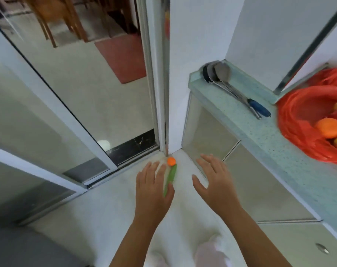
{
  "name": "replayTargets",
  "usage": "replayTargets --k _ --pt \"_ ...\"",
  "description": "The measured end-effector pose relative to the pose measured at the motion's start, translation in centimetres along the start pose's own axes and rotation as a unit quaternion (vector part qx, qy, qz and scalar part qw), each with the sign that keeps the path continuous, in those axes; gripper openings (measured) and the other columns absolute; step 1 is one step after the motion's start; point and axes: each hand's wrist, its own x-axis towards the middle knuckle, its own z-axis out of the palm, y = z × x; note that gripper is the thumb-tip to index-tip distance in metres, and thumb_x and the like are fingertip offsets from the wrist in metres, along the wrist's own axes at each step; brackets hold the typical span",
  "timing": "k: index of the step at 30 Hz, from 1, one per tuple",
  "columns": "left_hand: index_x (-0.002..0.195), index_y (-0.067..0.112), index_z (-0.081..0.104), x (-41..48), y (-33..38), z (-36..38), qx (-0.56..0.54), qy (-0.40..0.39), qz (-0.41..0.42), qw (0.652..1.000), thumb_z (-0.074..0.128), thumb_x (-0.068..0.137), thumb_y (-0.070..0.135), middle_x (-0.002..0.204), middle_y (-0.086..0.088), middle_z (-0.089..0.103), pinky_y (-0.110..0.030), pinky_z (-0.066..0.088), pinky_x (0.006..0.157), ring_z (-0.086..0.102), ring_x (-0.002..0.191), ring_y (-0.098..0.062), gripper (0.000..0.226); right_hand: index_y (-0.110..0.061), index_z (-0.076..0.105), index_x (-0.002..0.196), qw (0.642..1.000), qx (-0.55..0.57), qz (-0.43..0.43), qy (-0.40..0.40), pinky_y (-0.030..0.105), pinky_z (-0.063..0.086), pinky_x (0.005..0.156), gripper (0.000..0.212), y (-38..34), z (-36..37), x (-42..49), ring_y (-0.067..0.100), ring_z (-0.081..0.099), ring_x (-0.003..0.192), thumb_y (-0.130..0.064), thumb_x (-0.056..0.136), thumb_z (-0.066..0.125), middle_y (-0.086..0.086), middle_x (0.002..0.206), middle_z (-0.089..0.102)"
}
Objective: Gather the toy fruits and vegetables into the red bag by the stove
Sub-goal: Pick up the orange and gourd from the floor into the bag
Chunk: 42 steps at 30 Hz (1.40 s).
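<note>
Head view: both hands reach down toward the floor corner by the sliding door. The left hand (153, 186) lies over a green toy vegetable (171, 177), fingers spread, touching it; whether its grip has closed on it I cannot tell. A small orange toy (171, 161) sits just beyond, in the corner. The right hand (214, 182) hovers alongside, grip spread, empty. The red bag (298, 120) rests on the tabletop (269, 143), toy fruits inside. Ladles (219, 74) lie near it.

We see steel ladles (217, 73) lying on the pale counter (279, 149), a red mat (123, 56) beyond the glass door (71, 83).
</note>
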Motion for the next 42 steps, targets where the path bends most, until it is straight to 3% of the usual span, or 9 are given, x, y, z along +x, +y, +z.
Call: replayTargets --k 3,9,18,24,27,31,42 --pt "0.123 0.012 0.044 -1.8 -4.1 -2.5 0.01 0.01 -0.03 0.999 0.033 0.092 0.037 0.121 -0.017 0.059 -0.048 0.036 0.097 0.051 0.116 -0.036 0.041 -0.006 0.061 0.111 0.999 0.004 -0.026 -0.03 0.038 0.038 0.093 0.041 -4.1 2.6 0.4 0.032 0.056 0.104 -0.032 0.081 0.05 0.013 0.111 0.062" --pt "0.123 0.012 0.044 -3.5 -9.4 -5.3 0.018 0.029 -0.088 0.996 0.042 0.084 0.033 0.123 -0.016 0.058 -0.05 0.036 0.098 0.051 0.116 -0.035 0.044 -0.007 0.059 0.112 0.995 0.024 -0.065 -0.069 0.05 0.046 0.09 0.04 -9.2 6.3 1.4 0.032 0.055 0.107 -0.032 0.082 0.05 0.013 0.113 0.062" --pt "0.118 0.008 0.057 0.1 -15.5 -5.3 0.04 0.016 -0.095 0.995 0.047 0.083 0.034 0.122 -0.015 0.06 -0.051 0.037 0.098 0.053 0.115 -0.035 0.045 -0.006 0.063 0.109 0.995 0.023 -0.061 -0.077 0.056 0.047 0.087 0.041 -11.8 11.8 5.9 0.036 0.058 0.105 -0.033 0.08 0.052 0.015 0.111 0.065" --pt "0.118 0.009 0.052 6.8 -20.5 -4.4 0.059 -0.015 -0.018 0.998 0.04 0.088 0.033 0.119 -0.017 0.061 -0.055 0.044 0.092 0.054 0.113 -0.036 0.041 -0.006 0.062 0.109 0.998 0.022 0.009 -0.064 0.054 0.046 0.089 0.041 -11.2 17.0 10.9 0.034 0.056 0.105 -0.029 0.075 0.059 0.015 0.109 0.064" --pt "0.119 0.007 0.053 11.1 -22.5 -3.6 0.061 -0.05 0.039 0.996 0.046 0.083 0.026 0.12 -0.018 0.059 -0.055 0.048 0.086 0.051 0.115 -0.035 0.041 -0.006 0.061 0.111 0.997 0.026 0.047 -0.054 0.049 0.043 0.091 0.043 -10.2 18.9 13.3 0.024 0.045 0.108 -0.033 0.079 0.049 0.014 0.11 0.064" --pt "0.12 0.005 0.054 16.9 -23.9 -2.7 0.054 -0.072 0.093 0.992 0.049 0.083 0.024 0.121 -0.018 0.059 -0.055 0.047 0.087 0.05 0.117 -0.035 0.042 -0.007 0.06 0.111 0.993 0.012 0.112 -0.04 0.049 0.044 0.09 0.046 -8.4 20.3 16.3 0.022 0.041 0.107 -0.035 0.08 0.043 0.013 0.11 0.063" --pt "0.123 0.013 0.044 23.5 -23.1 1.4 -0.042 -0.158 0.164 0.973 0.044 0.081 0.028 0.121 -0.015 0.059 -0.056 0.044 0.091 0.047 0.119 -0.03 0.045 -0.007 0.061 0.11 0.964 -0.044 0.259 0.039 0.046 0.047 0.088 0.041 -5.9 19.6 17.7 0.035 0.055 0.104 -0.024 0.073 0.062 0.012 0.11 0.063"
